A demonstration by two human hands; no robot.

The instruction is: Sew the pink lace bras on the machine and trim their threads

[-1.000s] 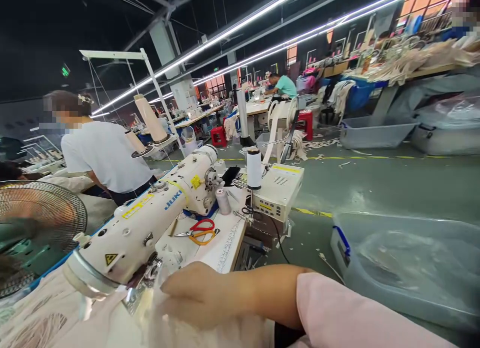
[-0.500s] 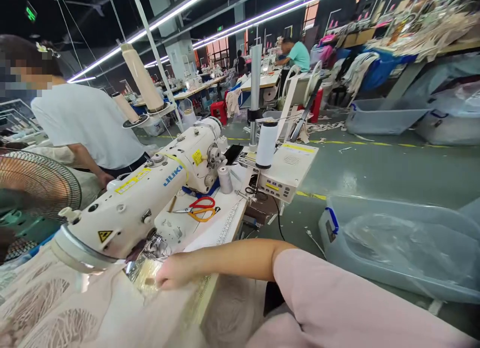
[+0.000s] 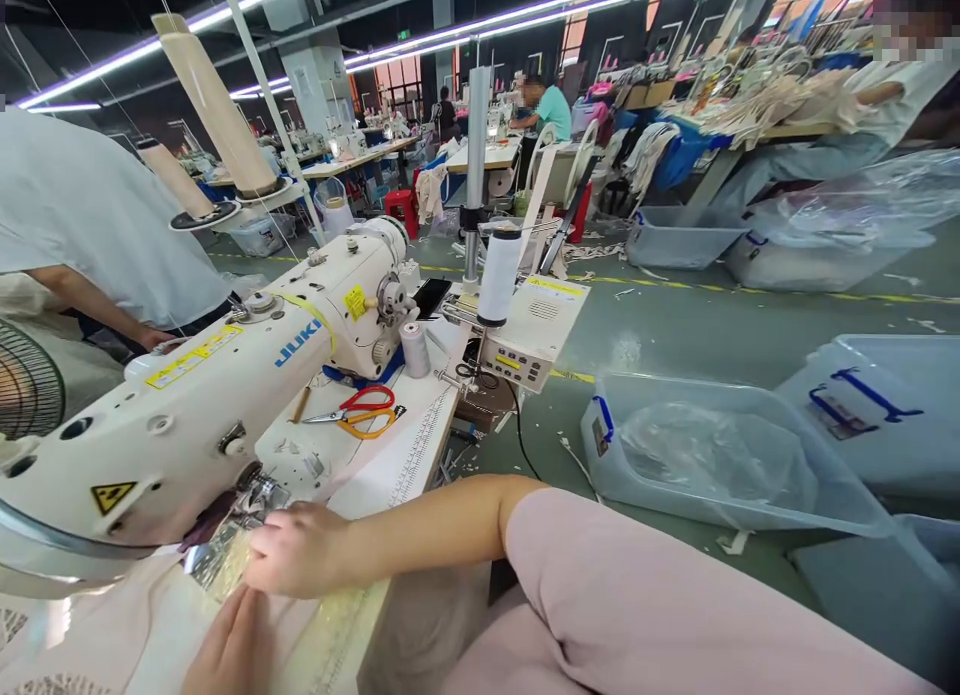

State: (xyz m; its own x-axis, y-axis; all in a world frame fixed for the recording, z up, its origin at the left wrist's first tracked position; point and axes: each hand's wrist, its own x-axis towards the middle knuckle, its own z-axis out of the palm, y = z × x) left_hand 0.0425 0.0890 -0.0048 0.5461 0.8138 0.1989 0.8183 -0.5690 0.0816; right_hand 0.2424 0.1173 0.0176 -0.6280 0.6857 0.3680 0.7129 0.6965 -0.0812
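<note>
Beside the head of a white JUKI sewing machine (image 3: 300, 345), my right hand (image 3: 296, 550) has its fingers bent and closed on the edge of pale pink fabric (image 3: 112, 615), near the metal needle parts. My left hand (image 3: 229, 645) comes from the bottom edge; its fingers are stretched out flat on the fabric, with the tips by my right fingers. A shiny plate with yellowish tape (image 3: 229, 565) lies just left of my right hand. Scissors with one red and one orange handle (image 3: 367, 412) rest on the table behind, close to a grey thread spool (image 3: 415, 350).
A control box (image 3: 536, 320) with a white thread cone (image 3: 500, 275) stands at the table's far end. Clear plastic bins (image 3: 712, 455) sit on the floor to the right. A person in a white shirt (image 3: 105, 215) stands at left, near a fan (image 3: 30, 380).
The view has swung right, so the machine sits further left. My left hand has come into view at the bottom, on the fabric beside my right hand, which stays by the needle area.
</note>
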